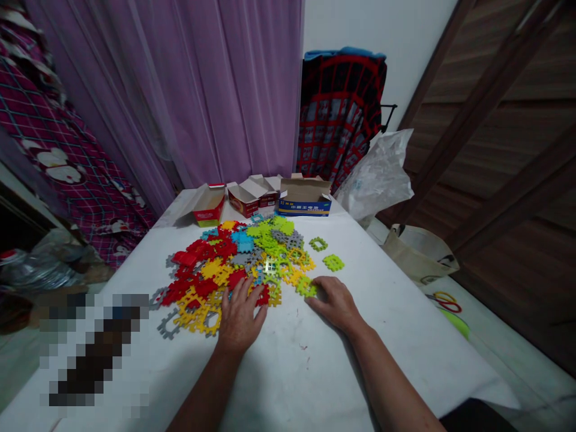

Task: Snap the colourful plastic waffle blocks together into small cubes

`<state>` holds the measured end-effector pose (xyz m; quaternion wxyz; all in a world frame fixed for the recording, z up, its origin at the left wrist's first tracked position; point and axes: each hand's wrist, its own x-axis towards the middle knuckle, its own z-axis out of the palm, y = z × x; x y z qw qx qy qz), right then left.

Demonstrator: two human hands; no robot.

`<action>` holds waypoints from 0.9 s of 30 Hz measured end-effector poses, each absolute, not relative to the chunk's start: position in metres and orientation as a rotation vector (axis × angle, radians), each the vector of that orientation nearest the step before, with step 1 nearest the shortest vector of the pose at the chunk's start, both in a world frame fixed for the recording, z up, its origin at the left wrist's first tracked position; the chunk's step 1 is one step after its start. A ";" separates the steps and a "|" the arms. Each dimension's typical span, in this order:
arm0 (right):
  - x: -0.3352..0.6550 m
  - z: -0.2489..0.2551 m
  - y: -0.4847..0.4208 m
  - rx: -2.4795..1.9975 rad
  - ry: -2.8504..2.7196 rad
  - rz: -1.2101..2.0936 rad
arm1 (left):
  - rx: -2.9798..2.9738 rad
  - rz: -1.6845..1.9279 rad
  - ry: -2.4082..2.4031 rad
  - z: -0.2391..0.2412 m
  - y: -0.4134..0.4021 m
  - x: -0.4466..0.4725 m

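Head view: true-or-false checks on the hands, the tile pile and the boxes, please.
1. The left hand lies flat on the near edge of the pile of plastic tiles. True.
2. The right hand lifts a red tile in the air. False: it rests on the table, fingertips at a green tile.
3. The blue box stands beyond the pile, at the table's far end. True.
4. Every green tile is inside the pile. False: two loose green tiles lie apart on its right.
5. The table top is purple. False: it is white; the curtain is purple.
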<state>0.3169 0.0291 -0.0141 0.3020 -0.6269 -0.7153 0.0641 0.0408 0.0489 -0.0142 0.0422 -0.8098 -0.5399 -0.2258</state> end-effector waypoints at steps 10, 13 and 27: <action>0.327 -0.015 0.020 -1.889 -1.809 -0.017 | -2.507 -0.658 -1.636 -0.019 0.053 0.037; 0.326 -0.018 0.018 -1.850 -1.789 -0.046 | -2.503 -0.667 -1.624 -0.020 0.053 0.036; 0.392 -0.022 0.073 -1.784 -1.360 -0.223 | -2.483 -0.696 -1.610 -0.022 0.053 0.037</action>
